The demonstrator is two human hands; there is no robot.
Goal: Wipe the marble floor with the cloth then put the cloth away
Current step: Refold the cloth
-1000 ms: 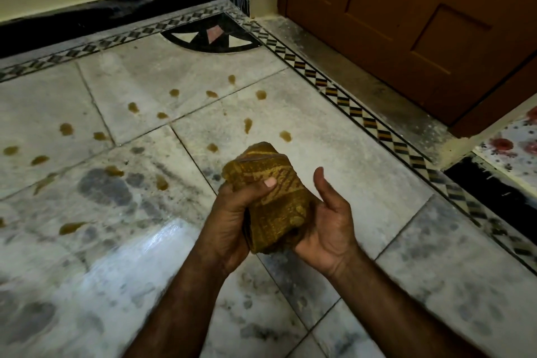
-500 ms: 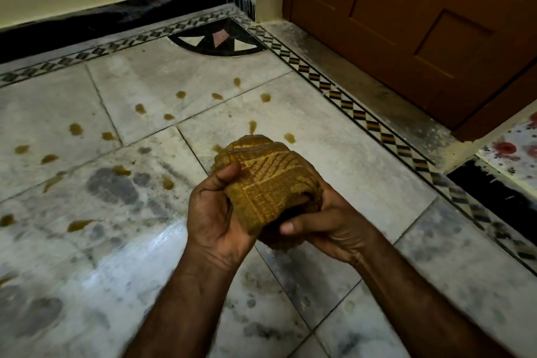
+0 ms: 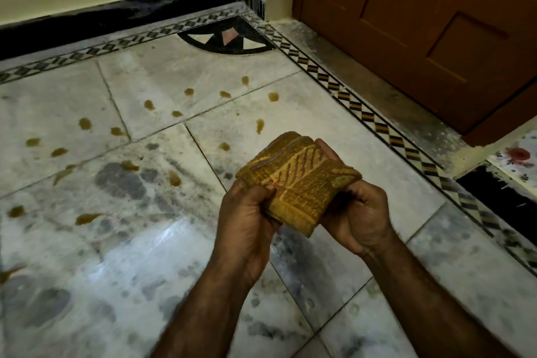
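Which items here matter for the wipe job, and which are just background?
Job: cloth, gripped folded by left hand and right hand; marble floor; brown spots on it.
Background: wooden door; patterned border; corner inlay; black skirting.

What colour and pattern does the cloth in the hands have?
The cloth is mustard yellow with darker brownish diagonal stripes, seen in the head view.

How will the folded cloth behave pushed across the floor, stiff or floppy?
Probably floppy: the cloth bends between the left hand and right hand. Its woven texture likely drags, not slides. Folds may loosen unless pressed flat.
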